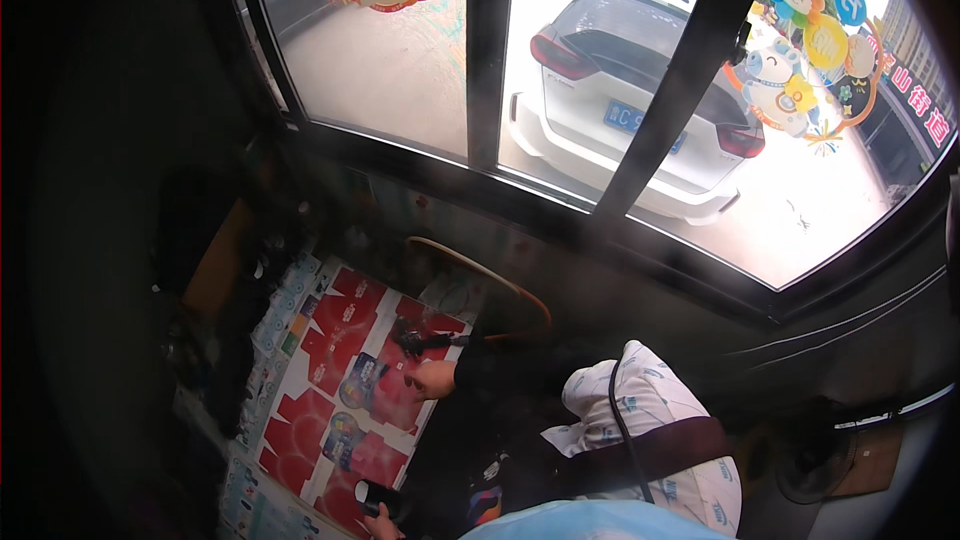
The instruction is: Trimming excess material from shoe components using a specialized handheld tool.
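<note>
At the lower edge my left hand [381, 524] has its fingers round a short black cylinder [378, 500] with a pale end; its exact kind does not show. My right hand [433, 380] comes out of a dark sleeve and is down over a red and white printed sheet [355, 312] with dark blue pictures. Its fingers are drawn together near the sheet's right side, and whatever is in them is too small to make out. Just beyond that hand lies a black object with a stick-like handle [425, 340], its kind unclear in the dim light.
More pale blue printed sheets [262, 500] lie under and beside the red one. A thin orange-brown curved rod [490, 278] arches behind. White patterned cloth [650, 410] with a dark strap is at the right. Beyond the dark window frame [485, 70] stands a white car [630, 90].
</note>
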{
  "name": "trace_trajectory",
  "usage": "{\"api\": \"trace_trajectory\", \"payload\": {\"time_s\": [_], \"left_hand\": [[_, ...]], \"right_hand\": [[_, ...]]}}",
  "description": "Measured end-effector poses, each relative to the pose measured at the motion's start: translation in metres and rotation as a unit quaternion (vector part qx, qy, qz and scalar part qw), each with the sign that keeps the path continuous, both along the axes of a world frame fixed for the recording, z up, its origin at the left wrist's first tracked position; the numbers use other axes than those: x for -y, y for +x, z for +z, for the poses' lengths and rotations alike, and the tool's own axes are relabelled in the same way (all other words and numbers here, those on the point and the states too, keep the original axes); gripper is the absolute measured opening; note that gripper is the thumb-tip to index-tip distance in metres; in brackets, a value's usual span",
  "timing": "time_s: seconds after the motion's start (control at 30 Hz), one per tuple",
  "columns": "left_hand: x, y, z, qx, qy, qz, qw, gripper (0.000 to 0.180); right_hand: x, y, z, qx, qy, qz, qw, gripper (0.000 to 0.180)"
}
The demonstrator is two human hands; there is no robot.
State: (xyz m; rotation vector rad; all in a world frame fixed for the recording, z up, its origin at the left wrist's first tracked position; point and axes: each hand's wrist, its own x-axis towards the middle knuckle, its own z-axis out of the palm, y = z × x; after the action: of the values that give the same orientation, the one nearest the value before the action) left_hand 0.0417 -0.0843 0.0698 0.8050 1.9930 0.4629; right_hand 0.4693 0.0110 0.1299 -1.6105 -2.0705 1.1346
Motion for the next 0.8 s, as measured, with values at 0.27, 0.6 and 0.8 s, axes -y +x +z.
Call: {"api": "trace_trajectory", "payload": {"time_s": [0.27, 0.6, 0.8], "left_hand": [[0.041, -0.013, -0.021, 0.075, -0.014, 0.009, 0.997, 0.037], [-0.039, 0.038, -0.019, 0.121, 0.022, -0.026, 0.992, 0.037], [-0.110, 0.085, -0.008, 0.127, 0.047, -0.042, 0.990, 0.037]], "right_hand": [[-0.003, 0.064, -0.063, 0.165, 0.058, -0.068, 0.982, 0.041], [-0.040, 0.070, -0.097, 0.256, 0.160, -0.097, 0.948, 0.051], [-0.049, 0.069, -0.133, 0.228, 0.166, -0.078, 0.956, 0.046]]}}
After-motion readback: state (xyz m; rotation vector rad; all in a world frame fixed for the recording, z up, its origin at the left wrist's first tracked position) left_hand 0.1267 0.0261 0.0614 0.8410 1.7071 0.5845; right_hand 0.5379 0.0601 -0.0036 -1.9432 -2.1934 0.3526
